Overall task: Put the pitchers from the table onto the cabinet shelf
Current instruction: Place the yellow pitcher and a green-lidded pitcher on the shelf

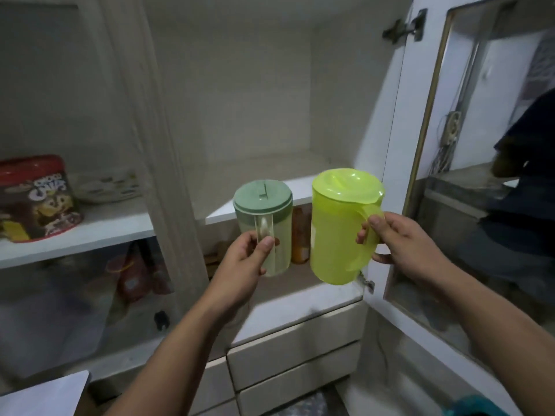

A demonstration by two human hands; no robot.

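My left hand (240,265) grips the clear handle of a small pale pitcher (264,205) with a sage-green lid. My right hand (402,244) holds the handle of a larger lime-green pitcher (336,229) with a matching lid. Both pitchers are upright, side by side and slightly apart, held in the air in front of the white cabinet shelf (258,187). The shelf surface behind them is bare.
The cabinet door (426,145) with a glass pane stands open on the right. Behind the left glass door sit a cereal tin (36,199) and a plate (108,187). An orange bottle (300,235) stands on the lower shelf. Drawers (294,355) lie below.
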